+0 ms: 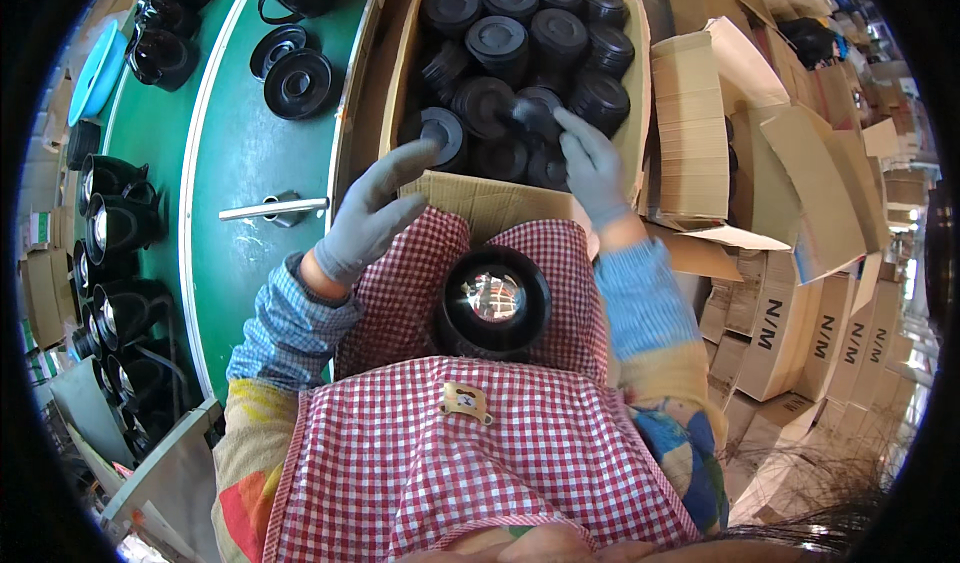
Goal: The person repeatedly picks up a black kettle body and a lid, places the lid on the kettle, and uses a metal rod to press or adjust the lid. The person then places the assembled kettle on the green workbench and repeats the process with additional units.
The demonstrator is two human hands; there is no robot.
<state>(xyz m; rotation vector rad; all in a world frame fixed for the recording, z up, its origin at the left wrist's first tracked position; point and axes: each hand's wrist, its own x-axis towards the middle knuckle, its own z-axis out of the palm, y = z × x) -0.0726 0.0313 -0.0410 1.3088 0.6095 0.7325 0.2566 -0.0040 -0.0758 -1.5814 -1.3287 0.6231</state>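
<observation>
Both my hands wear grey gloves. My left hand (pixel 372 211) is held in the air near the carton's near left corner, fingers stretched and thumb apart, with nothing in it. Over the near part of the open carton (pixel 640 83), my right hand (pixel 596 166) pinches the edge of a round black lid (pixel 538 115), which is slightly blurred. Many similar black lids (pixel 497 41) fill the carton in stacks. In my lap, on the red checked apron (pixel 420 423), rests a round black vessel (pixel 538 308) with a shiny, mirror-like inside.
Left of me runs a green workbench (pixel 250 163) with a metal bar (pixel 272 209), two black round parts (pixel 298 83) and, along its far side, several black jugs (pixel 130 221). An open carton (pixel 690 128) and stacked cardboard boxes (pixel 770 333) stand to the right.
</observation>
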